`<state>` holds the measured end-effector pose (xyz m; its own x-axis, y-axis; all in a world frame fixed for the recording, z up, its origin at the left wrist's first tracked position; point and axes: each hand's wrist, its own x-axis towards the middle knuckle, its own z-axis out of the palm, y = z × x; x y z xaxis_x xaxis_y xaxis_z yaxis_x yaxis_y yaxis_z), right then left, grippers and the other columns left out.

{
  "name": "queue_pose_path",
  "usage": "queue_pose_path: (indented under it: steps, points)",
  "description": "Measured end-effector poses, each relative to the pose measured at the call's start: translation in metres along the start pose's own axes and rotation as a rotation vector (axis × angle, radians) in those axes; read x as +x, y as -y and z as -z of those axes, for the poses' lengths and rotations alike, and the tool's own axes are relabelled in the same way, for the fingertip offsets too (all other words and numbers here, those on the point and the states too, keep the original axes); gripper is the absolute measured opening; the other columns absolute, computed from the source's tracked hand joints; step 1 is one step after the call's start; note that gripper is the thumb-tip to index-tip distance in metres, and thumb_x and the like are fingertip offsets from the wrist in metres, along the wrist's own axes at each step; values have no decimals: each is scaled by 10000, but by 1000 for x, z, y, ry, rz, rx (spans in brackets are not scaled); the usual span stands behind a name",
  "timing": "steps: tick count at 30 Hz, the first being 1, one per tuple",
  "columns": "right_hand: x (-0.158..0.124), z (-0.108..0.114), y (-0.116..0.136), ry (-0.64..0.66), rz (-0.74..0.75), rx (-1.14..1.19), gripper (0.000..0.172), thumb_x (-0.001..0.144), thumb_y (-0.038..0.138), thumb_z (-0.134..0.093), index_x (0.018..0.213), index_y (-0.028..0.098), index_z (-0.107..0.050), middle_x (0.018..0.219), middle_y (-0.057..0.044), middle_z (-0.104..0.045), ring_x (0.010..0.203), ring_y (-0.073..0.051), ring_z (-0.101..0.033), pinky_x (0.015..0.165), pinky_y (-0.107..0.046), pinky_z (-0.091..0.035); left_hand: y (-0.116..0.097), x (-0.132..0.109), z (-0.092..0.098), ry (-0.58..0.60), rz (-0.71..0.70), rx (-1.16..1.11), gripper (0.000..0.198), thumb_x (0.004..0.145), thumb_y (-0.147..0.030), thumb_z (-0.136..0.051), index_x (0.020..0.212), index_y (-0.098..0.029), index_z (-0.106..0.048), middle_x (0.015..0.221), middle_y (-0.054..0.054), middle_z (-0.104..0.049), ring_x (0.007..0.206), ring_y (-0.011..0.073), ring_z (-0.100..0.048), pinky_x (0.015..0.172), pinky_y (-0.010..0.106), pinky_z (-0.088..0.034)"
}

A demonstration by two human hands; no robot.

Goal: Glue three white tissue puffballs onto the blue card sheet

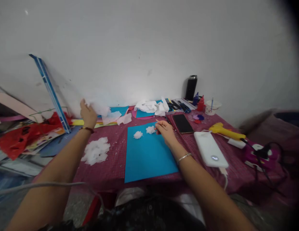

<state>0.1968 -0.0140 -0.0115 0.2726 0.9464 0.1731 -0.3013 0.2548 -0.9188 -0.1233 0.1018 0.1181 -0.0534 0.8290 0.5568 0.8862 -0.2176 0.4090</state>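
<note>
My left hand point(88, 115) is raised at the back left, its fingers closed on thin white tissue paper point(102, 109) that is smeared by motion. At the far edge of a blue sheet point(149, 157), my right hand point(165, 130) has its fingers pinched together. A thin, light tip shows at them, too small to name. Beside those fingers lies a fluffy white paper tuft point(150, 129), and a second white tuft point(138, 134) sits to its left, both on the blue sheet. A pile of white tissue pieces point(96, 150) lies left of the sheet.
Crumpled white tissue point(149, 106) and coloured papers point(119, 110) lie along the wall. To the right are a phone point(183, 123), a white power bank point(210, 149), a yellow glue gun point(226, 131), a paper cup point(212, 108) and a black bottle point(191, 88).
</note>
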Motion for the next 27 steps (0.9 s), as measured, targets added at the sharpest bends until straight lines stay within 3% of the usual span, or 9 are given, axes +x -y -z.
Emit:
queue_pose_path:
  steps: [2,5,8,11,15,18,22,25,27]
  points:
    - [0,0,1,6,9,-10,231,645,369,-692,713,195,-556,595,20,-624,458,-95,-499,462,-233,-393,14,0,2,-46,-98,288,561,917,-106,-274,1471,-50,-208,1283,270,-518,1165,347,-508,897,426,-402]
    - [-1,1,0,17,48,-58,230,664,378,-681,713,196,-549,591,18,-616,460,-100,-501,467,-241,-391,33,-7,-9,254,-226,521,567,900,-92,-323,1465,-141,-307,1246,231,-560,1080,313,-568,861,368,-415]
    - [-1,1,-1,22,75,-110,229,681,385,-669,707,195,-543,589,11,-615,460,-105,-499,467,-246,-392,49,-14,-26,428,-195,586,580,881,-74,-345,1457,-146,-337,1125,217,-631,965,278,-616,800,326,-427]
    - [-1,3,-2,17,80,-154,224,697,389,-649,704,193,-541,593,2,-621,454,-105,-499,464,-244,-395,64,-19,-41,488,-157,586,581,873,-94,-383,1452,-103,-339,1027,218,-674,901,275,-641,775,320,-435]
    - [2,5,-7,14,74,-206,227,696,399,-633,703,189,-547,593,1,-619,450,-106,-506,461,-240,-402,78,-21,-51,561,-163,543,700,825,-133,-504,1487,-131,-276,1205,216,-631,1056,290,-624,873,345,-442]
    - [4,6,-11,13,67,-227,228,680,398,-630,712,185,-555,582,8,-611,439,-106,-503,451,-235,-399,83,-17,-52,566,-179,506,915,722,-224,-682,1510,-169,-219,1495,203,-373,1338,340,-405,1037,410,-366]
    - [7,8,-15,12,69,-252,231,667,395,-627,729,180,-570,581,0,-621,424,-112,-500,437,-241,-400,82,-6,-43,488,-149,466,1065,644,-380,-779,1514,-183,-196,1573,210,-184,1397,411,-268,1095,530,-272]
    - [8,9,-16,6,86,-270,245,675,412,-620,731,178,-573,578,-7,-622,415,-118,-501,430,-247,-400,73,-1,-31,366,-122,419,927,693,-353,-732,1481,-187,-273,1569,205,-186,1389,429,-258,1082,568,-264]
    - [8,9,-17,4,97,-285,257,681,427,-616,727,177,-576,565,-9,-620,411,-123,-500,423,-249,-395,63,-1,-27,281,-108,367,698,745,-276,-654,1387,-142,-414,1510,214,-303,1359,408,-312,1062,540,-302]
